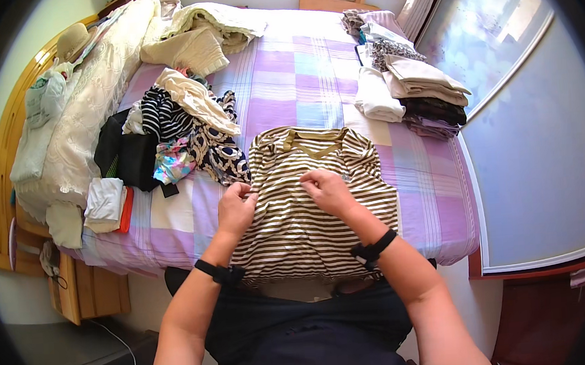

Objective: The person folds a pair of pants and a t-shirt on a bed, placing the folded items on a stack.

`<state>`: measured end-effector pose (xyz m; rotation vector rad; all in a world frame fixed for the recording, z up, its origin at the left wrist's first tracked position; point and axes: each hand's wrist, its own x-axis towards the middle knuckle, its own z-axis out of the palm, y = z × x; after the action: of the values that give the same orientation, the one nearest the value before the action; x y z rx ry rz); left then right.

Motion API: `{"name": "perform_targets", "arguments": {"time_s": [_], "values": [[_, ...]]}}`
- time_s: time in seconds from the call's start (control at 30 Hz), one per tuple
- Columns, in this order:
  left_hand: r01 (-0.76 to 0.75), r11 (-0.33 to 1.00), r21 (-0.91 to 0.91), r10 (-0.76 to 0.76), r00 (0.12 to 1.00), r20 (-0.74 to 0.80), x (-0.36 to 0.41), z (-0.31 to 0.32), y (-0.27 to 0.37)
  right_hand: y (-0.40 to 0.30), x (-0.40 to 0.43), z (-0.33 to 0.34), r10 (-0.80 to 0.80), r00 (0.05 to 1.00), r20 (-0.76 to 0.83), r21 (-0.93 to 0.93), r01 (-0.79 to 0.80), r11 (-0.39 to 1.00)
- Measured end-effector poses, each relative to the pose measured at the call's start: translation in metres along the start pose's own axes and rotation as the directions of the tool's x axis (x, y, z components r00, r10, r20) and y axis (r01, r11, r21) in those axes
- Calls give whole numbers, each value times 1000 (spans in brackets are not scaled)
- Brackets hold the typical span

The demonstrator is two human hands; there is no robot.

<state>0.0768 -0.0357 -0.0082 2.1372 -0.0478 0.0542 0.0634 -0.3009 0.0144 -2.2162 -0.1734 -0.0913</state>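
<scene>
A V-neck shirt (295,223) with brown and white stripes and an olive collar lies spread on the bed, neckline away from me. Its hem hangs at the bed's near edge, close to my body. My left hand (237,209) is at the shirt's left side, its fingers curled and the thumb near the index finger. Over the shirt's middle is my right hand (327,190), with its fingers bent and thumb tucked close. Whether either hand pinches any cloth cannot be made out. Each wrist wears a black band.
A loose heap of clothes (165,112) lies left of the shirt, with a small folded white garment (104,200) nearer me. Stacked folded clothes (425,79) line the right side. A cream lace cover (98,99) and quilt (210,28) lie at left and back. A sliding-door wardrobe (530,166) bounds the right.
</scene>
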Motion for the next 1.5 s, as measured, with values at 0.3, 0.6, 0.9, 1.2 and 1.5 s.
{"name": "perform_targets", "arguments": {"time_s": [0.3,0.6,0.9,1.2,1.5], "values": [[-533,772,346,531,840,111,-55,13,57,-30,41,53,281,959,39,78,-283,956],[-38,984,172,37,999,6,-6,11,37,1,22,69,164,986,-35,197,-154,968],[106,947,-305,-85,993,82,32,-5,-25,-19,11,33,400,917,13,599,-327,731],[437,360,-824,-77,894,441,48,-33,-17,-18,13,30,447,886,123,655,-411,634],[447,203,-871,14,888,459,42,-25,5,-82,-1,47,-78,984,-159,151,103,983]]}}
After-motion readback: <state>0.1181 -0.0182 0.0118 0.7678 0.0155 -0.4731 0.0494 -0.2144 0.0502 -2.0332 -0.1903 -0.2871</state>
